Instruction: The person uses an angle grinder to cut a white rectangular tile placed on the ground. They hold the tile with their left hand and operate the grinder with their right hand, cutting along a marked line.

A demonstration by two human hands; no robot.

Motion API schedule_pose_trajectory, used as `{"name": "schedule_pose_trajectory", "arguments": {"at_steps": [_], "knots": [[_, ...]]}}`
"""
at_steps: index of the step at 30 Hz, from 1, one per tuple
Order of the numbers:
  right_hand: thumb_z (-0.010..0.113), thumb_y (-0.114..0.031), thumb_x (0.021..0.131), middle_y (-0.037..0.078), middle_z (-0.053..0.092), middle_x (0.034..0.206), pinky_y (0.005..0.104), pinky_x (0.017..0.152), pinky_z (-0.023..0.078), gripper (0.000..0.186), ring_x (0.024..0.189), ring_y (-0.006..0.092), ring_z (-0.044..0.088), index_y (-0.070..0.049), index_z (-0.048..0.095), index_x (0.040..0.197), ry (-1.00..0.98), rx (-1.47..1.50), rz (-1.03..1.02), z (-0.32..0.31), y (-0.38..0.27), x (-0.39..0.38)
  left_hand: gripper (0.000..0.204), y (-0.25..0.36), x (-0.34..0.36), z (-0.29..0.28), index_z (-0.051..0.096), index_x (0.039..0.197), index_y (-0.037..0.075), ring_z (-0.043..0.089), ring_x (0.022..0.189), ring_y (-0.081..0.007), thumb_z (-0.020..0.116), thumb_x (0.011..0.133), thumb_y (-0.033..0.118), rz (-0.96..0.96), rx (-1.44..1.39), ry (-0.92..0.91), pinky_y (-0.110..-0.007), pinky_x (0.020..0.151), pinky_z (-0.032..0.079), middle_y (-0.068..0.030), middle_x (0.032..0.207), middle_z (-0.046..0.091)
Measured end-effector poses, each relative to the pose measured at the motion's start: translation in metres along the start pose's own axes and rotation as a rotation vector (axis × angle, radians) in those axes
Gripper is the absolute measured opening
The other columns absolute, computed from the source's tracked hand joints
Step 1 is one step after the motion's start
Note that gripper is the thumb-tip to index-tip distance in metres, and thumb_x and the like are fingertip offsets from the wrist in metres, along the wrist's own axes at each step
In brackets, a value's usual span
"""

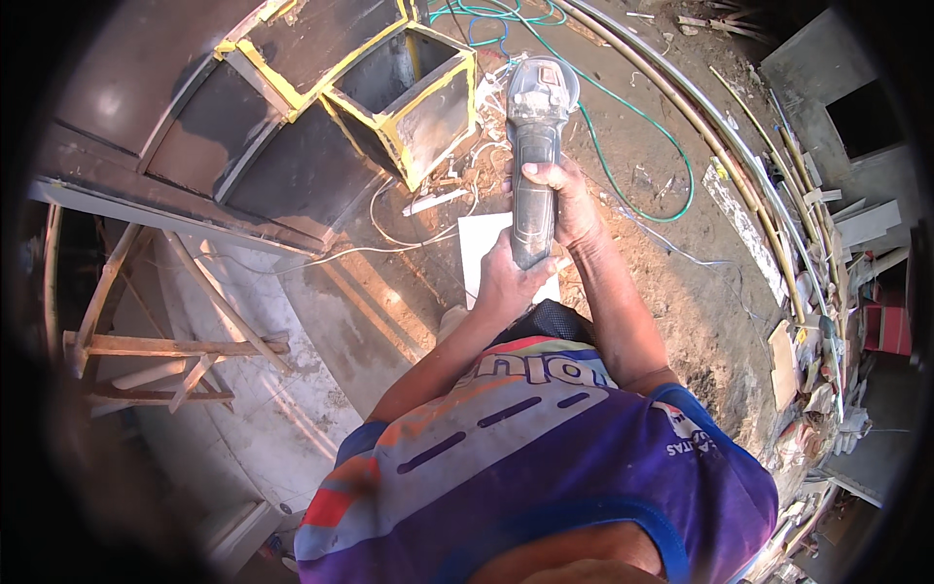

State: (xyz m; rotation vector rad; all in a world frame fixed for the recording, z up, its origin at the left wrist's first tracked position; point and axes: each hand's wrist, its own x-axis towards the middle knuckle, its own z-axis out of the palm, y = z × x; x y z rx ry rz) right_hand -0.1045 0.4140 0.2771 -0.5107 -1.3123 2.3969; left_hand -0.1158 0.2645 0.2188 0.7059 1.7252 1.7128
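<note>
I hold a dusty grey angle grinder (535, 148) in front of my body, its round head and guard pointing away from me. My left hand (508, 282) is wrapped around the rear end of its body. Farther forward, my right hand (576, 206) grips the middle of the body from the right, with the thumb lying across the top. The underside of the head is hidden, so whether a disc is fitted cannot be seen. Below the tool lies a white flat sheet (477, 241), partly covered by my hands.
An open dark box with yellow-taped edges (428, 136) stands ahead on the left, beside large dark panels (292, 175). A pale cable (375, 249) and a green hose (687, 180) cross the dirt ground. Long poles (725, 161) lie on the right; a wooden trestle (175, 346) stands left.
</note>
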Motion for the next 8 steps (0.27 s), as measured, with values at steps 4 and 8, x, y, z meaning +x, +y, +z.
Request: {"name": "schedule_pose_trajectory", "arguments": {"at_steps": [4, 8], "knots": [[0.078, -0.023, 0.08, 0.009, 0.062, 0.093, 0.0325, 0.065, 0.057, 0.049, 0.079, 0.0176, 0.065, 0.0, 0.056, 0.118, 0.277, -0.348, -0.209, 0.017, 0.006, -0.002, 0.07, -0.002, -0.004, 0.004, 0.051, 0.12, -0.006, 0.069, 0.089, -0.032, 0.084, 0.075, 0.036, 0.119, 0.314, 0.125, -0.04, 0.079, 0.054, -0.0231, 0.097, 0.068], [0.081, -0.025, 0.079, 0.01, 0.063, 0.095, 0.0373, 0.073, 0.059, 0.058, 0.08, 0.0199, 0.066, -0.001, 0.055, 0.126, 0.141, -0.205, -0.212, 0.003, 0.004, -0.002, 0.074, 0.022, -0.009, -0.001, 0.044, 0.127, -0.004, 0.067, 0.102, -0.0372, 0.082, 0.077, 0.035, 0.134, 0.553, 0.089, -0.046, 0.091, 0.051, -0.0295, 0.113, 0.063]]}}
